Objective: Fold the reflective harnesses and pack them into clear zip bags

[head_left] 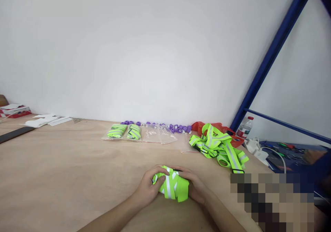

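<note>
Both of my hands hold a folded neon-green reflective vest (172, 188) with silver stripes, low over the wooden table (77, 170). My left hand (148, 189) grips its left side with the fingers curled over the top. My right hand (194, 186) wraps its right side. A loose heap of the same green vests (218, 145) lies on the table to the right, farther back. Two vests packed in clear bags (125, 132) sit near the wall.
Empty clear bags (161, 135) and several small purple pieces (178, 127) line the wall. A red bag (200, 125), a plastic bottle (245, 127), a white power strip (258, 149) and a blue frame (271, 56) stand at right. Papers (46, 120) lie far left.
</note>
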Available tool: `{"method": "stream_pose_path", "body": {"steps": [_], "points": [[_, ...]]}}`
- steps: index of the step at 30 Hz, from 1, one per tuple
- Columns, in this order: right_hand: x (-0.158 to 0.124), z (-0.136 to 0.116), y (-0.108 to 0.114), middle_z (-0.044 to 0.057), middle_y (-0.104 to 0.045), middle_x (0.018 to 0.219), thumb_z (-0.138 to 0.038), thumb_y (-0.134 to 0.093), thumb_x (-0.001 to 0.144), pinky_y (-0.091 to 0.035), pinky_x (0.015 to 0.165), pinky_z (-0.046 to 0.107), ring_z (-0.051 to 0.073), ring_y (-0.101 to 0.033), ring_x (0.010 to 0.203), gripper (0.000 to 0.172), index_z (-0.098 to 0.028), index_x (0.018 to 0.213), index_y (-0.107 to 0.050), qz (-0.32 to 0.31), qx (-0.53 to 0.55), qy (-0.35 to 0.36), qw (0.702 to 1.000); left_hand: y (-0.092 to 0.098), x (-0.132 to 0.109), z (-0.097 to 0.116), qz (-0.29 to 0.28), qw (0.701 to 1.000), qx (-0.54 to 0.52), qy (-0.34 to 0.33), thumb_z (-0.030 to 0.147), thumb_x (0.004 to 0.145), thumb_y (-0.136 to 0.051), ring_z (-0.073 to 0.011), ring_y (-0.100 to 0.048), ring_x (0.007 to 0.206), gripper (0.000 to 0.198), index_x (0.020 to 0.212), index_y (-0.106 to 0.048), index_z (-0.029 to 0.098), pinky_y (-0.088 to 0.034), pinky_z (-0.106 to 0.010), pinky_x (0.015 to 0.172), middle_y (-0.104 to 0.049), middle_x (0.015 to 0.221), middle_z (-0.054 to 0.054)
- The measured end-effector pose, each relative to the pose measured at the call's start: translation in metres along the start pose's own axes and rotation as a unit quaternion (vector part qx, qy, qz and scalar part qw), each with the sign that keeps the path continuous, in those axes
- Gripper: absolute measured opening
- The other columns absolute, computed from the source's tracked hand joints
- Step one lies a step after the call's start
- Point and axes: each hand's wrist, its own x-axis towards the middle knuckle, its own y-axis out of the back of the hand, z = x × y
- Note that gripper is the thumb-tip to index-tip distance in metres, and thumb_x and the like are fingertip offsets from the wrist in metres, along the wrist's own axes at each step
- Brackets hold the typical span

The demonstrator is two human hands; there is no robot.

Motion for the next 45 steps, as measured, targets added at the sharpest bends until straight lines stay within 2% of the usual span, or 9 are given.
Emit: {"method": "stream_pose_path", "body": {"steps": [4,8,13,17,26,30,36,39,45], "points": [[0.000,0.001,0.001,0.009,-0.073,0.119,-0.022,-0.066,0.064,-0.043,0.100,0.041,0.030,-0.064,0.112,0.046,-0.019,0.108,-0.076,-0.019,0.018,0.008,1.000,0.003,0.000,-0.001,0.002,1.000,-0.006,0.006,0.038,0.092,-0.059,-0.0232,-0.062,0.100,0.022,0.096,-0.069,0.019,-0.046,-0.033,0.092,-0.070,0.103,-0.007],[0.005,0.009,0.000,0.009,-0.077,0.105,-0.032,-0.074,0.070,-0.048,0.092,0.040,0.029,-0.069,0.099,0.034,-0.019,0.101,-0.076,0.049,0.016,-0.003,0.999,0.005,0.002,0.000,0.002,1.000,-0.016,0.016,0.038,0.091,-0.060,-0.0240,-0.062,0.103,0.022,0.097,-0.070,0.019,-0.046,-0.034,0.093,-0.070,0.106,-0.008],[0.008,0.016,0.000,0.008,-0.077,0.094,-0.045,-0.084,0.065,-0.052,0.081,0.038,0.027,-0.071,0.085,0.040,-0.018,0.093,-0.076,0.124,-0.005,0.009,0.992,0.004,0.001,0.002,-0.009,1.000,-0.013,0.015,0.036,0.091,-0.060,-0.0241,-0.062,0.103,0.021,0.097,-0.072,0.020,-0.046,-0.035,0.094,-0.070,0.107,-0.008],[0.009,0.018,0.001,0.006,-0.077,0.090,-0.047,-0.086,0.062,-0.052,0.079,0.038,0.026,-0.070,0.082,0.041,-0.020,0.092,-0.077,0.140,-0.024,0.048,0.989,0.006,0.004,0.002,-0.021,0.999,-0.010,0.022,0.036,0.091,-0.059,-0.0245,-0.062,0.106,0.022,0.099,-0.072,0.020,-0.045,-0.036,0.097,-0.070,0.109,-0.007],[0.005,0.017,-0.001,0.007,-0.073,0.104,-0.043,-0.079,0.069,-0.050,0.086,0.041,0.029,-0.065,0.097,0.048,-0.020,0.111,-0.069,0.063,-0.183,0.117,0.974,0.010,0.007,-0.008,0.008,0.999,0.017,0.039,0.038,0.090,-0.058,-0.0254,-0.062,0.102,0.024,0.100,-0.070,0.020,-0.046,-0.036,0.093,-0.071,0.106,-0.007],[0.007,0.024,-0.007,0.004,-0.070,0.103,-0.025,-0.080,0.059,-0.052,0.084,0.040,0.027,-0.063,0.095,0.056,-0.021,0.112,-0.063,0.098,-0.225,0.115,0.963,0.011,0.007,-0.014,0.002,0.998,-0.003,0.059,0.044,0.091,-0.057,-0.0228,-0.061,0.093,0.028,0.104,-0.064,0.020,-0.048,-0.034,0.085,-0.068,0.102,-0.005],[0.010,0.028,-0.010,0.007,-0.068,0.118,-0.019,-0.077,0.061,-0.046,0.100,0.045,0.030,-0.059,0.112,0.055,-0.022,0.114,-0.064,0.125,-0.252,0.154,0.947,0.012,0.007,-0.015,0.007,0.997,-0.048,0.057,0.046,0.090,-0.060,-0.0262,-0.059,0.110,0.047,0.129,-0.048,0.022,-0.045,-0.041,0.097,-0.064,0.119,-0.008],[0.011,0.028,-0.009,0.008,-0.067,0.123,-0.020,-0.076,0.063,-0.044,0.103,0.046,0.031,-0.058,0.118,0.054,-0.023,0.116,-0.065,0.126,-0.245,0.172,0.946,0.012,0.006,-0.015,-0.007,0.993,-0.074,0.096,0.049,0.089,-0.061,-0.0253,-0.061,0.107,0.060,0.138,-0.039,0.023,-0.052,-0.040,0.089,-0.061,0.122,-0.009],[0.012,0.029,-0.005,0.008,-0.068,0.123,-0.023,-0.077,0.062,-0.048,0.099,0.047,0.032,-0.061,0.113,0.070,-0.023,0.130,-0.059,0.128,-0.226,0.152,0.954,0.012,0.006,-0.012,-0.037,0.981,-0.089,0.167,0.059,0.085,-0.062,-0.0225,-0.066,0.089,0.062,0.134,-0.041,0.027,-0.058,-0.029,0.057,-0.051,0.128,-0.010]]}}
